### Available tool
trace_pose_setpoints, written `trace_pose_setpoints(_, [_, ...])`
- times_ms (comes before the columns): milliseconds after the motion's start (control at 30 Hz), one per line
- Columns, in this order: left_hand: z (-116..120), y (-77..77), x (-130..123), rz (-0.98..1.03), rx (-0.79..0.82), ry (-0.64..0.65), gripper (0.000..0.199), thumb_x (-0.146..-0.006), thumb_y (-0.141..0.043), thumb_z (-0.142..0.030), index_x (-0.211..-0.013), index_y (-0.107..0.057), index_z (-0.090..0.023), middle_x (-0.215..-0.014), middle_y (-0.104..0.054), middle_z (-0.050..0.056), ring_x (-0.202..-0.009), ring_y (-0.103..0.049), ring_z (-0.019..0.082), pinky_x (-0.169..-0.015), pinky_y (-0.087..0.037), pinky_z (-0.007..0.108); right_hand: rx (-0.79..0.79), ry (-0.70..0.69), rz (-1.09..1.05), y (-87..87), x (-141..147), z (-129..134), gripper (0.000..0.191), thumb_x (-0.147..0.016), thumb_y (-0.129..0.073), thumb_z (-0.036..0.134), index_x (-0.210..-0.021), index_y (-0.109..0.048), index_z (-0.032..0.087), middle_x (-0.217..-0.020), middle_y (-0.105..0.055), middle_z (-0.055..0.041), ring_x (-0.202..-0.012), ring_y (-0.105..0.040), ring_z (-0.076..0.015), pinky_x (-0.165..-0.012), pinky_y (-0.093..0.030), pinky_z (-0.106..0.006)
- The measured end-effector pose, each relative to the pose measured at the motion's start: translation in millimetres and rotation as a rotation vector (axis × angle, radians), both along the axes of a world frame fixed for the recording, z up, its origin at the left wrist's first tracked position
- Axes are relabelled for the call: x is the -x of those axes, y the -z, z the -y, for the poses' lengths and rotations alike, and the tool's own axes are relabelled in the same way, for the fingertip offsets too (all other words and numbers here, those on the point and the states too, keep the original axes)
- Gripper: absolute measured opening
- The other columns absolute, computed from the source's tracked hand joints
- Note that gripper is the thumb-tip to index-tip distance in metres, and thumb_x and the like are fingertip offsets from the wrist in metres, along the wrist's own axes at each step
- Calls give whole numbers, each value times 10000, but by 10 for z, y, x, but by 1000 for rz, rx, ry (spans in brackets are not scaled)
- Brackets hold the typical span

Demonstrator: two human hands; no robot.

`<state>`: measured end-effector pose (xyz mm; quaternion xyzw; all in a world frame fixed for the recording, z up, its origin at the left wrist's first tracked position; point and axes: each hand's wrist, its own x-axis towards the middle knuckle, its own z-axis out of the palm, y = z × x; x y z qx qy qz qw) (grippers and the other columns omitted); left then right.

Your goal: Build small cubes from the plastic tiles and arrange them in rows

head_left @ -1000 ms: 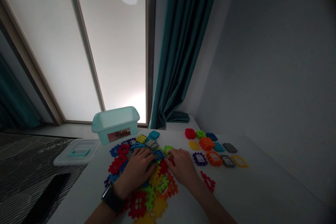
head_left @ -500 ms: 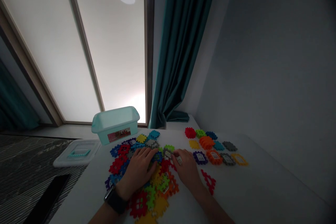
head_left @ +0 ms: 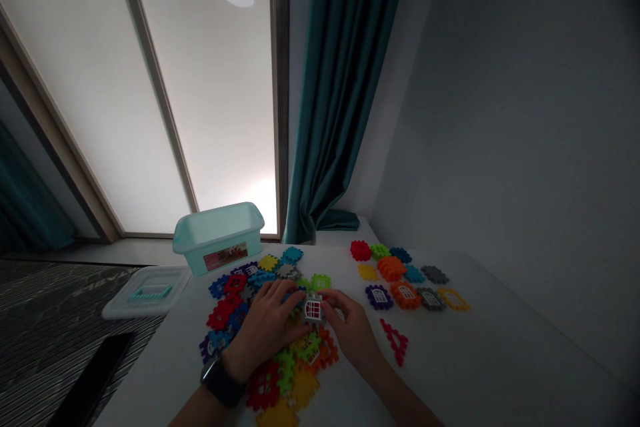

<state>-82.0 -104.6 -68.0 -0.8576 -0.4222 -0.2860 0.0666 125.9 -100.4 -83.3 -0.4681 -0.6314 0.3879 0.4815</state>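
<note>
A heap of colourful interlocking plastic tiles (head_left: 263, 385) lies on the white table (head_left: 480, 353), directly under my hands. My left hand (head_left: 265, 327), with a black watch (head_left: 221, 381) on its wrist, and my right hand (head_left: 353, 335) meet above the heap. Their fingertips pinch a grey tile with a red-framed window (head_left: 313, 308) from either side. A blue tile (head_left: 295, 295) lies right beside that grey tile, and my left fingers partly cover it. Several more tiles, including a window piece, stand in rows (head_left: 404, 278) to the right of my right hand.
A pale mint plastic box (head_left: 217, 237) with a printed label stands at the table's far edge. Its clear lid (head_left: 147, 291) lies by the left edge. A dark phone (head_left: 91, 379) rests on the striped surface left of the table. A red tile strip (head_left: 394, 341) lies right of my right hand.
My hands have moved closer together. The grey window tile has come up from the heap between my fingertips, and my right hand has shifted left.
</note>
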Motion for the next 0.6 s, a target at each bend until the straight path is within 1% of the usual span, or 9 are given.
trace_pose_setpoints(200, [27, -45, -19, -23, 37, 8, 462, -799, -802, -287, -1198, -580, -214, -1185, -632, 95, -1082, -603, 297, -938, -517, 474, -83, 15, 75, 54, -27, -30, 416, -939, -539, 516, -1067, -728, 168, -880, -738, -79, -829, -701, -252, -744, -574, -345])
trace_pose_setpoints(300, [30, -50, -22, 2, 41, 0, 436, -808, -798, -288, -1179, -581, -216, -1174, -630, 91, -1066, -607, 291, -925, -523, 457, -201, 15, 171, 58, -55, -36, 357, -975, -493, 435, -1115, -711, 189, -957, -734, -91, -877, -701, -247, -794, -583, -358])
trace_pose_setpoints(400, [18, -44, -9, 29, 48, -11, 459, -799, -814, -287, -1193, -587, -225, -1179, -625, 88, -1068, -608, 292, -917, -527, 447, -374, -13, 285, 49, -103, -38, 322, -995, -438, 292, -1210, -667, 222, -1098, -709, -103, -1034, -671, -245, -913, -567, -389])
trace_pose_setpoints(467, [7, -41, 7, 47, 49, -20, 493, -794, -824, -287, -1221, -584, -234, -1187, -619, 86, -1068, -608, 292, -913, -530, 446, -465, -46, 353, 40, -135, -34, 386, -983, -409, 199, -1315, -603, 240, -1233, -671, -105, -1172, -620, -241, -1013, -530, -418])
trace_pose_setpoints(533, [0, -44, 22, 56, 51, -24, 508, -802, -821, -291, -1244, -577, -241, -1191, -613, 85, -1056, -610, 288, -904, -533, 445, -507, -81, 417, 31, -159, -24, 471, -959, -412, 145, -1405, -525, 248, -1336, -624, -101, -1264, -567, -239, -1084, -488, -444])
trace_pose_setpoints(600, [-3, -54, 36, 52, 61, -16, 500, -816, -811, -290, -1254, -573, -243, -1189, -610, 84, -1049, -610, 285, -901, -534, 447, -503, -105, 466, 22, -172, -12, 519, -937, -441, 129, -1442, -483, 243, -1367, -604, -103, -1292, -547, -244, -1108, -471, -461])
